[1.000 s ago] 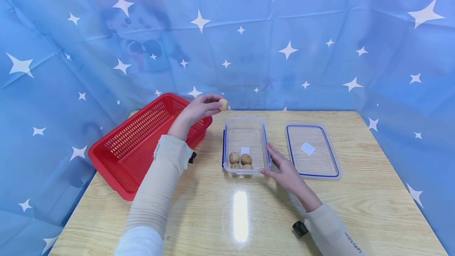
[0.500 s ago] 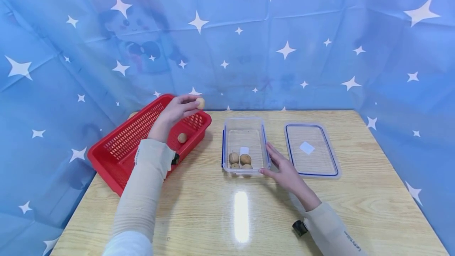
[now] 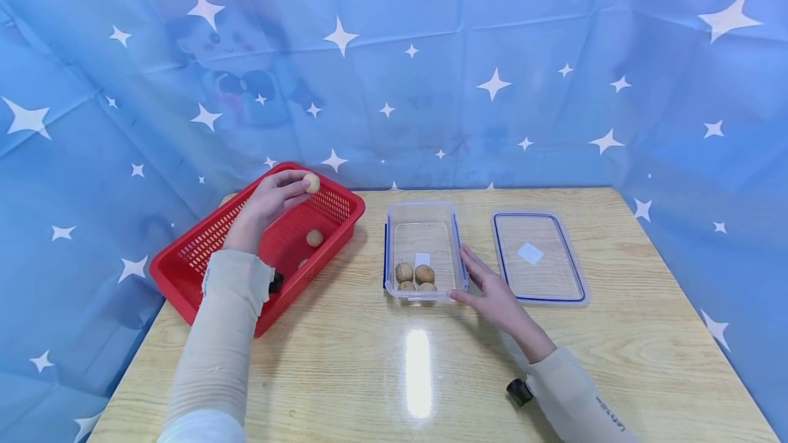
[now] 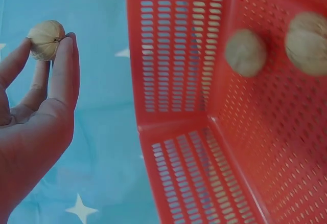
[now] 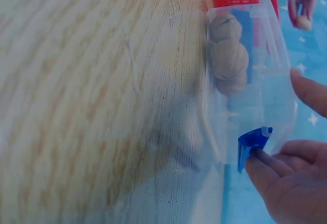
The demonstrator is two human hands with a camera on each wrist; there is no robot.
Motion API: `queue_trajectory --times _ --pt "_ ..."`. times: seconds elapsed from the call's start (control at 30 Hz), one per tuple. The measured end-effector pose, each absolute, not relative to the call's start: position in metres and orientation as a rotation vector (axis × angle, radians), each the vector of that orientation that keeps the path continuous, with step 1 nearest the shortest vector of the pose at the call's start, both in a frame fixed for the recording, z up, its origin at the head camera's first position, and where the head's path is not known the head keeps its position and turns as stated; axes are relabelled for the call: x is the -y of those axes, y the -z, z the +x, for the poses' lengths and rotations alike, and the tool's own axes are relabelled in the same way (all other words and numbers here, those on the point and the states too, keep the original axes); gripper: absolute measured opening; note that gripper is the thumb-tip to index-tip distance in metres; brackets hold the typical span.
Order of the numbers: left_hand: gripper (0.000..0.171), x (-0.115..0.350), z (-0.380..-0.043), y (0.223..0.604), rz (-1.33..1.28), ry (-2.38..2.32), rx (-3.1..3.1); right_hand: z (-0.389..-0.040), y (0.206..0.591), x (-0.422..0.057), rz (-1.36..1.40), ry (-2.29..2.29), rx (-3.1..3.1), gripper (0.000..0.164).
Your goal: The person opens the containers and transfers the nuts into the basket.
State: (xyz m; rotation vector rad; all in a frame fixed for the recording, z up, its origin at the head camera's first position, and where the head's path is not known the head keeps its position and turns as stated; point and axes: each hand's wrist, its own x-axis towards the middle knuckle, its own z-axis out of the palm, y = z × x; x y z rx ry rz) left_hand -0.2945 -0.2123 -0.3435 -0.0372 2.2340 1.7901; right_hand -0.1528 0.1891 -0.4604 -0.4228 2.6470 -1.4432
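My left hand (image 3: 266,204) pinches a pale walnut (image 3: 311,183) by the fingertips, above the back part of the red plastic basket (image 3: 335,262). In the left wrist view the walnut (image 4: 46,40) sits between thumb and fingers. Inside the basket lies a walnut (image 3: 314,238), with another (image 3: 303,263) partly hidden by the basket wall. Several walnuts (image 3: 424,274) are gathered at the near end of a clear lidless food container (image 3: 423,210). My right hand (image 3: 492,296) holds that container's near right corner, its fingers beside a blue latch (image 5: 253,141).
A clear lid (image 3: 542,258) with a blue seal lies flat to the right of the container. Everything stands on a wooden table (image 3: 345,374). A blue curtain (image 3: 418,87) with white stars hangs behind the table's back edge.
My left hand has carried the walnut leftward, from beside the container to over the basket. As the arm moved, walnuts in the basket came into view. My right hand stays on the container.
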Motion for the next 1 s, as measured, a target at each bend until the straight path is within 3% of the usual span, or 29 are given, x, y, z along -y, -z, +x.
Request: queue_trajectory --times 1.0 --pt "0.059 0.272 -0.291 0.422 -0.205 -1.692 -2.191 -0.155 0.465 -0.192 -0.450 1.444 -2.659 0.084"
